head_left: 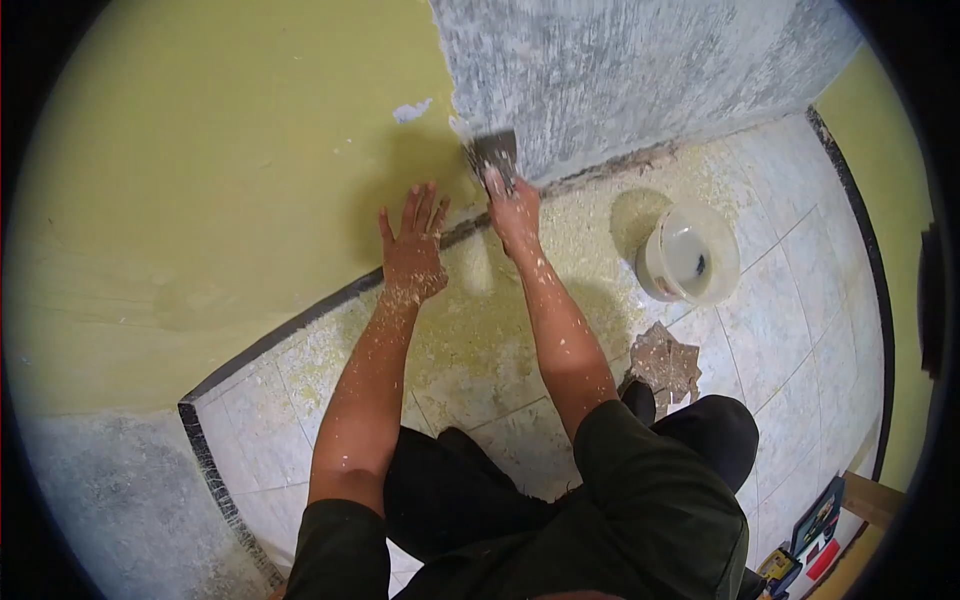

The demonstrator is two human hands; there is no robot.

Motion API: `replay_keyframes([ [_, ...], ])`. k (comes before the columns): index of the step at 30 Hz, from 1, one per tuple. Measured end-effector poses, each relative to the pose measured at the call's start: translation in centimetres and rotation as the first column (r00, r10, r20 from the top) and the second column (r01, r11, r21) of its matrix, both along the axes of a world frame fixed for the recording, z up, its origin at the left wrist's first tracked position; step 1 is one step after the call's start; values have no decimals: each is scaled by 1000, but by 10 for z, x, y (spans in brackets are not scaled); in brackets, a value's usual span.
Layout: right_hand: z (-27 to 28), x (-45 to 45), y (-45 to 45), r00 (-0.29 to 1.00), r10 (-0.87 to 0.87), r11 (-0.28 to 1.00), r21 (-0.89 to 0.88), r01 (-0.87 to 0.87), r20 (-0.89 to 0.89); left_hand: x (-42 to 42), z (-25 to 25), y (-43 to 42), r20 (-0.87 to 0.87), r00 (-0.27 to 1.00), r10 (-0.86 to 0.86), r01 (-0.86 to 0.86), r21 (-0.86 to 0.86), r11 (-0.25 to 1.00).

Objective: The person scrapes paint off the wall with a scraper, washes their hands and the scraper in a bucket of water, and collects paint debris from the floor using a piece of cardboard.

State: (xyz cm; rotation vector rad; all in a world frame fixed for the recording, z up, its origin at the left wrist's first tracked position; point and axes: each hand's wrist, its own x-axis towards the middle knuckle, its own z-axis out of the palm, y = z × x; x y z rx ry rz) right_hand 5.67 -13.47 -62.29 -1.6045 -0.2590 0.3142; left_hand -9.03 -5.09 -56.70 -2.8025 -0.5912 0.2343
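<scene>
My right hand (515,212) is closed round a flat, dark scraper (493,150), somewhat blurred. Its blade lies at the ragged border between the yellow-green paint (250,150) and the scraped grey-white wall (620,70). To the left, my left hand (412,255) has its fingers spread against the painted wall, low down, and holds nothing. Pale flakes stick to both forearms. A small bare patch (411,111) shows in the paint above my left hand.
A translucent bucket (722,255) with some liquid stands on the tiled floor at the right. Paint flakes (480,300) litter the floor by the wall. A brown, jagged-edged piece (664,362) lies near my foot. Tools (780,565) sit at the lower right.
</scene>
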Motion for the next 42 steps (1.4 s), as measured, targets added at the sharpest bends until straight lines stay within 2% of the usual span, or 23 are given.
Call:
replay_keyframes([
  [2, -31, 13, 11, 998, -54, 997, -57, 55, 25, 3, 4, 9, 38, 999, -7, 6, 14, 1000],
  [4, -9, 1, -4, 999, -37, 992, -125, 35, -13, 0, 3, 5, 9, 1000, -7, 8, -16, 1000],
  [5, -45, 10, 10, 988, -104, 978, -169, 123, 117, -4, -2, 2, -14, 1000, -3, 3, -35, 999],
  [6, -23, 4, 7, 990, -104, 975, -187, 122, 99, -1, -1, 2, -19, 1000, 0, -1, -27, 1000],
  [8, 57, -2, 5, 975, -58, 991, -104, 81, 215, 6, 0, 0, -33, 999, -7, 7, -19, 1000],
  [9, 50, 2, 8, 978, -66, 990, -113, 89, 196, 6, 0, -2, -41, 999, 9, -9, 2, 1000],
  [11, 37, 17, 17, 971, 20, 997, 72, -38, 240, 7, 0, -2, -39, 999, 7, -5, 33, 999],
  [12, 25, 20, 17, 968, 10, 996, 79, -31, 252, 6, -6, 3, -25, 1000, -3, 5, 62, 998],
  [14, -31, 13, 5, 999, 8, 995, 95, -13, 47, 5, -5, 1, -10, 1000, -6, 6, 81, 997],
  [16, -98, 2, -11, 996, -81, 986, -147, 76, -24, 6, 10, -4, -52, 998, 24, -24, -5, 1000],
  [18, -116, -18, -36, 945, -196, 954, -275, 123, -260, 5, 11, -2, 4, 1000, 14, -14, -38, 999],
  [20, -130, -40, -41, 935, -236, 945, -288, 157, -265, 3, 7, -9, 51, 999, -6, 10, -83, 997],
  [22, -135, -50, -38, 921, -291, 932, -293, 213, -257, 10, 6, -15, 208, 978, 21, 1, -106, 994],
  [23, -137, -57, -29, 923, -269, 953, -213, 214, -277, 14, 6, -14, 206, 979, 9, 13, -102, 995],
  [24, -139, -61, -22, 923, -246, 968, -133, 215, -295, 16, 5, -12, 341, 940, -9, 27, -47, 999],
  [25, -141, -62, -15, 952, -194, 968, -206, 146, -238, 17, 4, -9, 468, 883, -32, 33, 6, 999],
  [26, -144, -65, -11, 949, -204, 966, -208, 155, -242, 18, 4, -3, 464, 885, -40, 43, 4, 999],
  [28, -114, -70, -7, 969, -121, 991, -85, 104, -217, 18, 4, 10, 614, 789, 30, -64, 34, 997],
  [32, -107, -67, -4, 975, -39, 995, -102, 17, -221, 10, 1, 24, 510, 855, 97, -119, 10, 993],
  [35, -127, -63, 1, 1000, -19, 999, -48, 20, 19, 10, -4, 32, 477, 869, 134, -136, -31, 990],
  [36, -131, -60, 2, 1000, 0, 998, -61, 2, 19, 10, -4, 34, 468, 875, 124, -124, -30, 992],
  [38, -136, -49, -1, 977, -53, 999, 0, 54, 208, 11, -9, 39, 462, 878, 128, -126, -35, 991],
  [42, -142, -32, -5, 964, 10, 997, -76, 11, 265, 12, -17, 45, 469, 879, 87, -98, -1, 995],
])
